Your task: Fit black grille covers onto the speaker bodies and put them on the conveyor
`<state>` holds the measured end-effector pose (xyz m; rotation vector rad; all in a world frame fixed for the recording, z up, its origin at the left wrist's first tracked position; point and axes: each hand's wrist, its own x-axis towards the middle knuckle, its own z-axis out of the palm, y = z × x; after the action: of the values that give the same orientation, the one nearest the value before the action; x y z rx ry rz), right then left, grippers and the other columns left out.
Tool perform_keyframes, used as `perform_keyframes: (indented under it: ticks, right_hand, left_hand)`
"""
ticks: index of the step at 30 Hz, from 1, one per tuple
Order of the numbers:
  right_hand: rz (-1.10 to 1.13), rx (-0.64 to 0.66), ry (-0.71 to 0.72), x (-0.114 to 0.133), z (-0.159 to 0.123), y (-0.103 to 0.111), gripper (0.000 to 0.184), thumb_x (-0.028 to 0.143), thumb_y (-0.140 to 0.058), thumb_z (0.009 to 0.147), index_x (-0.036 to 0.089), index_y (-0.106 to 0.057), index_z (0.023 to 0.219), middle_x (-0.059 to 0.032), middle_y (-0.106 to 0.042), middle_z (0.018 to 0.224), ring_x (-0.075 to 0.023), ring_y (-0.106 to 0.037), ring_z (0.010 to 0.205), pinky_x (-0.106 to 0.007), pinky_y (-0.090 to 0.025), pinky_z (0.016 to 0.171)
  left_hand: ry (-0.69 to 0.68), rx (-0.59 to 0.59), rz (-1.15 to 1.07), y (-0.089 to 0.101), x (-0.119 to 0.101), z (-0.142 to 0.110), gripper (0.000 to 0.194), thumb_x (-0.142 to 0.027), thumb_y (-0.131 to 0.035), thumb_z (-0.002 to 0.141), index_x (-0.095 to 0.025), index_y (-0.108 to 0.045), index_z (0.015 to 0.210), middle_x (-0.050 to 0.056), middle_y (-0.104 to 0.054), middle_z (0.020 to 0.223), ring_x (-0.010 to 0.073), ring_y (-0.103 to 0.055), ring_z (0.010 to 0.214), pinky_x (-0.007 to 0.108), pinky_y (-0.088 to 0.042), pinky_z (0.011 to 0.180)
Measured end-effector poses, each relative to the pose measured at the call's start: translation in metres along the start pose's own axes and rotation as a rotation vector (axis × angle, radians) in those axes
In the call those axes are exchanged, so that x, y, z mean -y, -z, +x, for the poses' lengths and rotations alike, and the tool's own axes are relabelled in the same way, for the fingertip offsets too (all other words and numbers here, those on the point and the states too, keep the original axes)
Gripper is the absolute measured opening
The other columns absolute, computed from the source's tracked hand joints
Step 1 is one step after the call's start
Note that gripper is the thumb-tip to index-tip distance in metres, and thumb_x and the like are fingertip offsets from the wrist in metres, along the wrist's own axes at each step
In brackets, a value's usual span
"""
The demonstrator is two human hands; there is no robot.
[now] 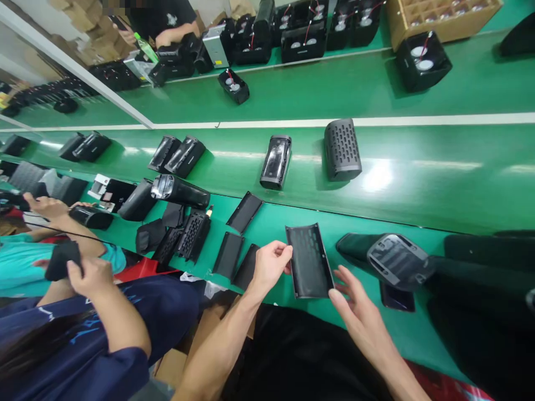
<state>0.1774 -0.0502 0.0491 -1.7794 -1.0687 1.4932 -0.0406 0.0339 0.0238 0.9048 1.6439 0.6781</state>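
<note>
A black curved plastic panel (310, 262), its hollow inner side facing up, is held slightly above the green bench in front of me. My left hand (271, 266) pinches its left edge between thumb and fingers. At the lower right corner, my right hand (355, 303) rests its thumb on the panel, with its fingers loosely curled along the right edge. Left of the panel lie several similar dark panels, one of them a flat panel (244, 212) set at a slant. A large black object with a glossy grey end (399, 260) stands right of my right hand.
Beyond the bench runs a green conveyor (438, 167) carrying a glossy black speaker-like unit (276, 162) and a perforated black housing (343, 150). A phone (397, 297) lies at right. On my left, a co-worker's hand (90, 275) holds a dark piece. Another person stands across the line.
</note>
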Motion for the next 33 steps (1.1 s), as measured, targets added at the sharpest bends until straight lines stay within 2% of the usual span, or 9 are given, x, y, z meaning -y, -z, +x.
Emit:
perform_keyframes:
  ticks: [2, 4, 10, 13, 17, 22, 24, 27, 33]
  right_hand:
    - [0.114, 0.085, -0.14, -0.017, 0.009, -0.009, 0.073, 0.068, -0.061, 0.093, 0.021, -0.058, 0.147, -0.0147, -0.074, 0.127, -0.0285, -0.077, 0.081, -0.046, -0.065, 0.077]
    - [0.219, 0.131, -0.186, -0.026, 0.014, -0.01, 0.071, 0.069, -0.061, 0.094, 0.02, -0.061, 0.145, -0.011, -0.075, 0.117, -0.0218, -0.072, 0.065, -0.044, -0.065, 0.071]
    - [0.484, 0.173, -0.178, -0.032, 0.009, -0.005, 0.054, 0.058, -0.071, 0.094, 0.023, -0.069, 0.135, -0.0081, -0.075, 0.118, -0.0192, -0.068, 0.072, -0.036, -0.063, 0.062]
    - [0.541, 0.17, -0.189, -0.032, 0.007, -0.006, 0.051, 0.056, -0.072, 0.094, 0.024, -0.071, 0.133, -0.0073, -0.077, 0.114, -0.0188, -0.068, 0.073, -0.033, -0.062, 0.061]
    - [0.539, 0.186, -0.183, -0.029, 0.006, -0.009, 0.053, 0.058, -0.071, 0.094, 0.023, -0.069, 0.133, -0.0083, -0.077, 0.112, -0.0203, -0.069, 0.074, -0.034, -0.062, 0.061]
    - [0.315, 0.178, -0.142, -0.023, 0.0, -0.011, 0.059, 0.059, -0.065, 0.097, 0.021, -0.06, 0.142, -0.0056, -0.077, 0.1, -0.0208, -0.071, 0.069, -0.039, -0.063, 0.073]
    - [0.265, 0.187, -0.11, -0.018, -0.003, -0.011, 0.059, 0.057, -0.065, 0.098, 0.022, -0.057, 0.145, -0.006, -0.078, 0.101, -0.0224, -0.073, 0.075, -0.04, -0.064, 0.077]
    - [0.284, 0.263, -0.069, -0.011, -0.006, -0.011, 0.057, 0.052, -0.065, 0.1, 0.026, -0.053, 0.149, -0.01, -0.076, 0.123, -0.0267, -0.075, 0.098, -0.042, -0.065, 0.083]
    - [0.219, 0.321, -0.028, -0.005, -0.007, -0.007, 0.056, 0.048, -0.064, 0.102, 0.03, -0.05, 0.153, -0.0126, -0.069, 0.141, -0.0306, -0.07, 0.12, -0.048, -0.062, 0.095]
  left_hand:
    - [0.011, 0.017, -0.014, -0.002, 0.002, -0.012, 0.029, -0.046, -0.069, 0.087, -0.019, -0.066, 0.077, -0.002, -0.066, 0.061, 0.0141, -0.064, 0.046, 0.024, -0.051, 0.045]
    - [0.021, 0.035, -0.042, -0.005, 0.003, -0.02, 0.031, -0.048, -0.071, 0.087, -0.019, -0.066, 0.079, -0.002, -0.066, 0.061, 0.0136, -0.063, 0.046, 0.024, -0.051, 0.045]
    - [0.044, 0.101, -0.207, -0.008, 0.003, -0.026, 0.044, -0.059, -0.077, 0.082, -0.018, -0.064, 0.087, -0.001, -0.065, 0.065, 0.0152, -0.065, 0.054, 0.027, -0.056, 0.052]
    - [0.049, 0.14, -0.337, -0.01, 0.009, -0.024, 0.053, -0.067, -0.074, 0.083, -0.018, -0.066, 0.1, 0.003, -0.071, 0.083, 0.0164, -0.069, 0.07, 0.027, -0.058, 0.06]
    - [0.202, 0.254, -0.607, -0.02, 0.021, -0.025, 0.061, -0.072, -0.062, 0.091, -0.017, -0.071, 0.115, 0.011, -0.077, 0.112, 0.024, -0.072, 0.103, 0.035, -0.059, 0.089]
    - [0.413, 0.459, -0.917, -0.03, 0.027, -0.032, 0.077, -0.079, -0.048, 0.095, -0.01, -0.073, 0.121, 0.018, -0.077, 0.121, 0.0352, -0.068, 0.123, 0.048, -0.049, 0.111]
    - [0.454, 0.534, -1.017, -0.029, 0.028, -0.034, 0.087, -0.083, -0.041, 0.094, -0.008, -0.072, 0.125, 0.021, -0.076, 0.122, 0.0386, -0.068, 0.123, 0.052, -0.048, 0.111]
    - [0.486, 0.593, -1.103, -0.025, 0.028, -0.034, 0.094, -0.085, -0.034, 0.093, -0.005, -0.069, 0.13, 0.025, -0.074, 0.125, 0.0418, -0.067, 0.122, 0.057, -0.046, 0.11]
    - [0.527, 0.567, -1.121, -0.025, 0.025, -0.032, 0.096, -0.084, -0.027, 0.094, -0.004, -0.069, 0.128, 0.024, -0.075, 0.122, 0.0388, -0.066, 0.123, 0.052, -0.043, 0.112]
